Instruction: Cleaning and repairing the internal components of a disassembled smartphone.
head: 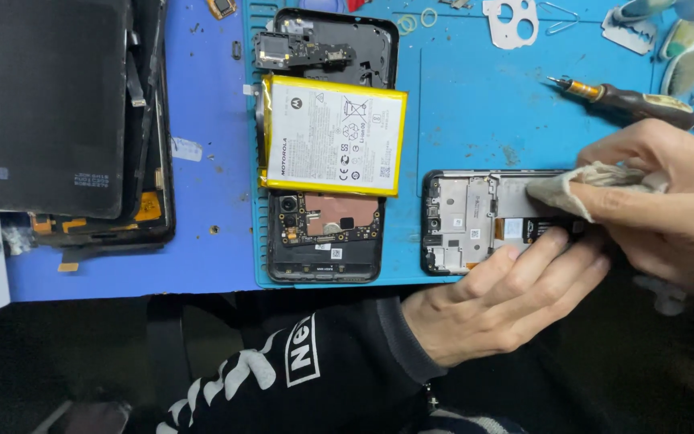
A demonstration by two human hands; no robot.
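Two bare hands work at four o'clock: my left hand (501,301) steadies the opened black phone frame with grey metal midplate (463,221), fingers curled on its near edge, while my right hand (668,197) pinches a crumpled beige cloth (580,189) against it. Wiping looks underway, with much of the plate uncovered. I count one yellow-edged white battery (332,135) on a second gutted phone (324,237) at twelve o'clock, and one brown-handled screwdriver (628,100) at two o'clock.

Bright even overhead light, soft shadows, sharp focus, dim lower edge
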